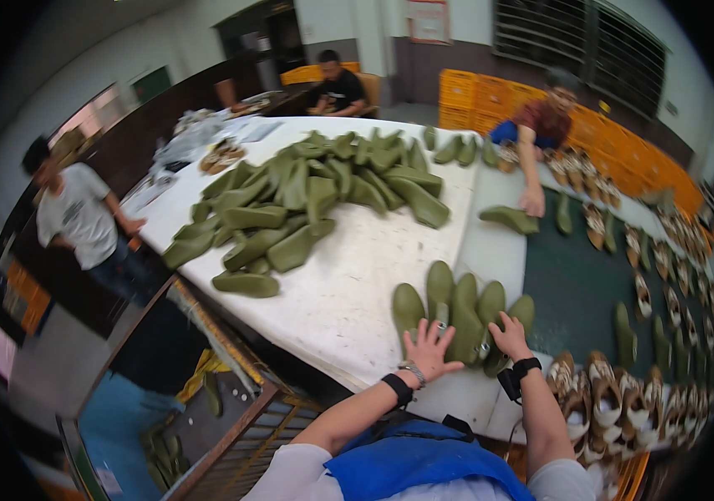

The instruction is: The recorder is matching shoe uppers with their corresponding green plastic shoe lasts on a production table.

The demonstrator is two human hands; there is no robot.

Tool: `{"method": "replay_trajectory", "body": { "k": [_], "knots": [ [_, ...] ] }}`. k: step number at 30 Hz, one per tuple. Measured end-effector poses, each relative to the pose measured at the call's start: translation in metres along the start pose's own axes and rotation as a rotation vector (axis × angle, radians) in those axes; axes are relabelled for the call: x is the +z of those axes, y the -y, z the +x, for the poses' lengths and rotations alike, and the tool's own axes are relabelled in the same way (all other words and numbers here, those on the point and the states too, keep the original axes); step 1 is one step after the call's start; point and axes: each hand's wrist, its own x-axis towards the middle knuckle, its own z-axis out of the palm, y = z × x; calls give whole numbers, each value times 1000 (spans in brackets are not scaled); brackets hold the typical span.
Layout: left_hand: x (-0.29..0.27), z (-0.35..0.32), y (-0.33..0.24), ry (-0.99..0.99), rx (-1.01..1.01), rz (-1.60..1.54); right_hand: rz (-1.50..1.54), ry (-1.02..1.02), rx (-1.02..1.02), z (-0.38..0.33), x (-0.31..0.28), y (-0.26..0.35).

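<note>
A row of green shoe lasts (pixel 464 313) lies side by side at the near edge of the white table, directly under my hands. My left hand (pixel 430 349) is spread wide over the lower ends of the left-hand lasts. At the right end of the row, my right hand (pixel 510 338) rests against the outer lasts with its fingers apart. Neither hand is closed round a last. Farther back on the table is a large heap of similar green shoe lasts (pixel 294 188).
Across the table, a person's hand (pixel 532 200) reaches to a single last (pixel 507 219). Shoes (pixel 607 401) and lasts stand on the dark green mat (pixel 570 284) to the right. A metal-framed cart (pixel 265 401) stands left of me. Orange crates (pixel 465 96) line the back.
</note>
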Motion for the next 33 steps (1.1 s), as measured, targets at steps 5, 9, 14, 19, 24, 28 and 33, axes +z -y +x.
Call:
{"method": "replay_trajectory", "body": {
  "k": [5, 9, 14, 19, 24, 28, 33],
  "knots": [
    [2, 16, 8, -25, -28, -84, 73, -69, 78, -35, -21, -21],
    [-1, 35, 28, -72, -116, -28, -82, 144, 270, -47, -46, 9],
    [18, 44, 28, -208, -59, -101, -22, 114, 280, -37, -56, -14],
    [21, 38, 25, -263, -97, -57, 1160, 101, 673, 30, -132, -74],
    [12, 38, 19, -253, -125, -25, 544, -50, 485, 98, -196, -123],
    [10, 42, 13, -216, -182, -13, -122, -11, 382, 111, -198, -172],
    [6, 48, 10, -205, -179, -27, -285, 89, 468, 118, -134, -225]
  ]
}}
